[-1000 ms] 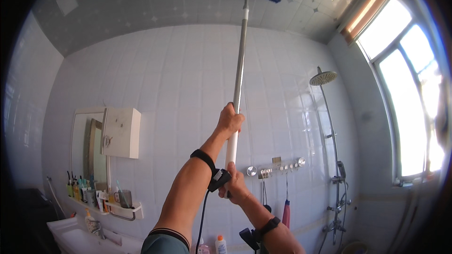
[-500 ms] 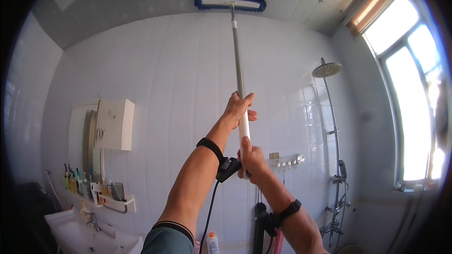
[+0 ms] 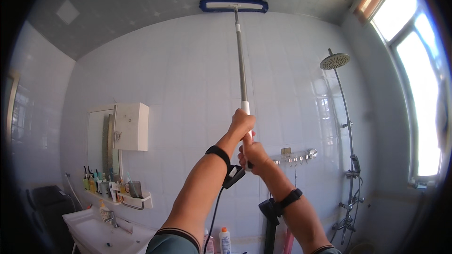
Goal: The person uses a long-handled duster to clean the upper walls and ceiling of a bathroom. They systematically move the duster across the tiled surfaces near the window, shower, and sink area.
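Note:
Both of my hands are closed round the handle of a long flat mop [image 3: 242,68]. Its pole runs up and slightly leftward, grey above and white at the grip. At the top, the mop head [image 3: 221,5], white-backed with a blue fringe, is up against the ceiling just above the wall's upper edge. My left hand [image 3: 242,123] wraps the white grip. Just below it, my right hand [image 3: 254,155] grips the handle near its lower end. A black band with a dark device circles each forearm.
A white cabinet [image 3: 135,126] with a mirror [image 3: 98,134] hangs at left, above a shelf of toiletries and a sink [image 3: 92,233]. A hook rail [image 3: 294,157] is on the wall. At right are a shower head [image 3: 335,61] and a bright window [image 3: 419,89]. Bottles [image 3: 225,242] stand below.
My left hand has gone from a loose, spread-finger hold to a closed grip, lower on the handle and nearer my right hand. The view has turned slightly left.

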Demonstrator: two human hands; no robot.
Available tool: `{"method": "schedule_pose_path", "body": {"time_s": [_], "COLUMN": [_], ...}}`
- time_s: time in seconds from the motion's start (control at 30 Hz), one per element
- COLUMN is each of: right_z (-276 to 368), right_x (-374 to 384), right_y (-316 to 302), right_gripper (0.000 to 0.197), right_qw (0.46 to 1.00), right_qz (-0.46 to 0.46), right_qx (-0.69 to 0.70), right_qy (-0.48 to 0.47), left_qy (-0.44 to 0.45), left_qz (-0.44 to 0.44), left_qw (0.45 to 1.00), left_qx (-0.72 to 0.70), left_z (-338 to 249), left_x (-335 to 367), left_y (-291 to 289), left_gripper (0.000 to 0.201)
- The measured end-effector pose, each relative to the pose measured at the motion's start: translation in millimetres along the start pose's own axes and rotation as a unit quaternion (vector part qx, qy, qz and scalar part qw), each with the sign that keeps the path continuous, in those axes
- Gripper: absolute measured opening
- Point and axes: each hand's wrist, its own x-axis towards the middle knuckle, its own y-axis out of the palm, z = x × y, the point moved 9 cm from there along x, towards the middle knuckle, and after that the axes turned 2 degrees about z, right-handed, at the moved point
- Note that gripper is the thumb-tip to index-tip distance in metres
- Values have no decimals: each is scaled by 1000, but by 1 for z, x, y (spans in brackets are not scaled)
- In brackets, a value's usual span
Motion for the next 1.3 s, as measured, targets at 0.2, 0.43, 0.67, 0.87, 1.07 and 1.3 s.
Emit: {"method": "schedule_pose_path", "body": {"time_s": [0.2,0.43,0.67,0.87,1.07,1.3], "right_z": [35,67,82,102,94,80], "right_x": [-31,-68,-80,-70,-48,-51], "right_y": [-33,-78,-88,-104,-124,-116], "right_gripper": [53,45,41,20,12,12], "right_qw": [999,989,982,975,982,975], "right_qz": [-7,-81,-88,-105,-73,-82], "right_qx": [-17,27,60,-77,-63,-137], "right_qy": [-48,-119,-154,-179,-164,-153], "left_qy": [-17,20,42,44,38,35], "left_qz": [8,68,88,130,108,91], "left_qw": [997,988,988,981,986,972], "left_qx": [-80,-135,-118,-139,-122,-215], "left_z": [-12,-58,-81,-89,-66,-47], "left_x": [9,-3,-8,-1,21,19], "left_y": [38,81,101,132,153,138], "left_gripper": [31,13,7,6,11,10]}}
